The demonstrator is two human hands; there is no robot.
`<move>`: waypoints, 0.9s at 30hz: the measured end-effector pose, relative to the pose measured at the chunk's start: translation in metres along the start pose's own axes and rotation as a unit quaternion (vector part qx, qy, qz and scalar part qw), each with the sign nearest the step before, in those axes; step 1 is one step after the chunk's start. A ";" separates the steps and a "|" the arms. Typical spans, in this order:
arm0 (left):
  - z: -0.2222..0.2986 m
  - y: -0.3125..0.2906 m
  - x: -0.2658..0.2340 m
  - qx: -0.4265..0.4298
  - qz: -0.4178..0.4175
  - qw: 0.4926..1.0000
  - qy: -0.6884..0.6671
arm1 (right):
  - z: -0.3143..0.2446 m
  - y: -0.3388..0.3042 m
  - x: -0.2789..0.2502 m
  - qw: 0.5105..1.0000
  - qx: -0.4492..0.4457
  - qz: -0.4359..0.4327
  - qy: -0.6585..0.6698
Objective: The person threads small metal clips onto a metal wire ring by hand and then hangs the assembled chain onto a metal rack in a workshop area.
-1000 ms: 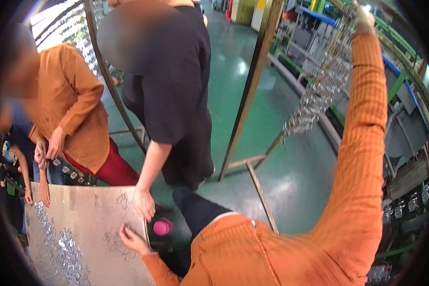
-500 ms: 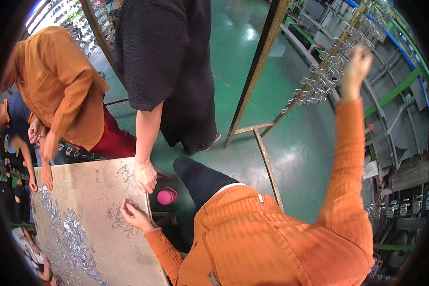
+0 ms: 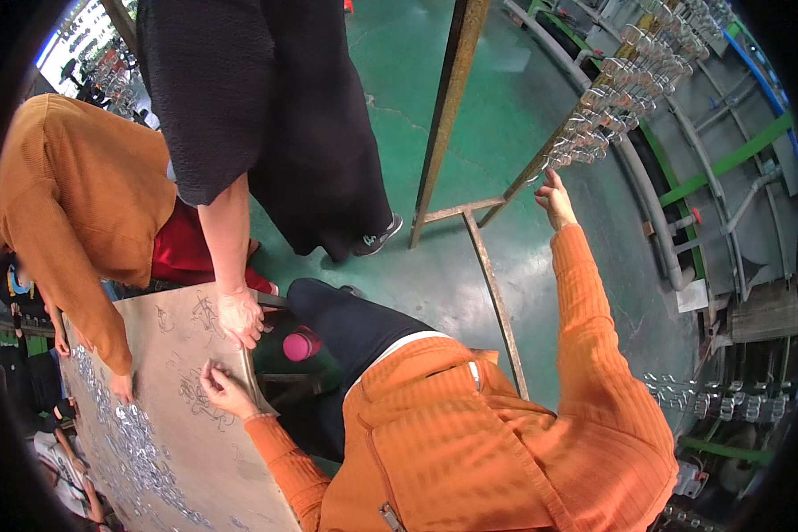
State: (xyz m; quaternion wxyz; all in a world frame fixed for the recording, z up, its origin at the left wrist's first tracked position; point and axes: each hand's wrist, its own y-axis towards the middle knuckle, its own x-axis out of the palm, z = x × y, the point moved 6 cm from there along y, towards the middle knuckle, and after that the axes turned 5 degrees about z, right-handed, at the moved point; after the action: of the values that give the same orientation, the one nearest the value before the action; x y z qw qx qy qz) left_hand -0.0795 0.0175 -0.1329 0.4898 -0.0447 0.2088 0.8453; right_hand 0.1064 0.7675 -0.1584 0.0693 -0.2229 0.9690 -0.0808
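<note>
- Metal pieces lie on the table's left part
- Wire hooks lie right of them, beside the left hand
- A container stands right of the table
- Farther right, clips line the rack's right bar, the right hand at their near end

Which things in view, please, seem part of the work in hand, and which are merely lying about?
Apparently in use: left hand, right hand, wire pieces, hanging metal pieces, silvery pieces, frame, table.
Apparently incidental: pink container, grey pipe.

Right hand lowered to bottom of hanging metal pieces; co-worker's brown-sleeved hand now down at metal pile.
</note>
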 end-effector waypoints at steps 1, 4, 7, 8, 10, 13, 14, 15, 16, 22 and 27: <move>0.001 0.000 0.001 0.003 0.004 1.000 -0.015 | -0.001 0.007 0.000 1.000 -0.025 -0.010 -0.003; -0.007 0.002 0.000 -0.006 -0.003 1.000 -0.022 | 0.000 0.018 0.004 0.990 0.002 -0.118 0.074; 0.000 -0.002 0.004 -0.004 0.009 1.000 -0.015 | -0.005 0.024 0.010 0.977 -0.011 -0.175 0.119; 0.001 -0.002 0.004 0.002 0.012 1.000 -0.019 | -0.005 0.025 0.012 0.979 -0.013 -0.165 0.116; -0.002 0.000 0.002 0.003 0.003 1.000 -0.015 | -0.006 0.024 0.019 0.983 -0.017 -0.144 0.111; -0.003 -0.001 0.002 0.001 -0.001 1.000 -0.007 | -0.007 0.022 0.028 0.988 -0.032 -0.133 0.079; -0.003 -0.001 0.003 -0.001 0.000 1.000 -0.005 | -0.005 0.022 0.030 0.989 -0.035 -0.130 0.069; -0.002 0.000 0.003 0.003 0.000 1.000 -0.001 | -0.003 0.023 0.033 0.989 -0.037 -0.127 0.059; -0.002 0.000 0.003 0.005 0.000 1.000 0.002 | -0.001 0.022 0.037 0.990 -0.040 -0.125 0.048; -0.010 0.003 -0.001 0.006 -0.004 1.000 0.004 | 0.010 0.018 0.046 0.992 -0.048 -0.107 0.043; -0.006 0.000 0.002 -0.002 -0.004 1.000 -0.012 | 0.015 0.011 0.039 0.994 -0.068 -0.089 0.018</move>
State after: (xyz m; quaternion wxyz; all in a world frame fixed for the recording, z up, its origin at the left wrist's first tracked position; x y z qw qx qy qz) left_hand -0.0815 0.0167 -0.1390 0.4952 -0.0369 0.2009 0.8444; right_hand 0.0694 0.7580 -0.1792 0.0288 -0.3105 0.9498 -0.0243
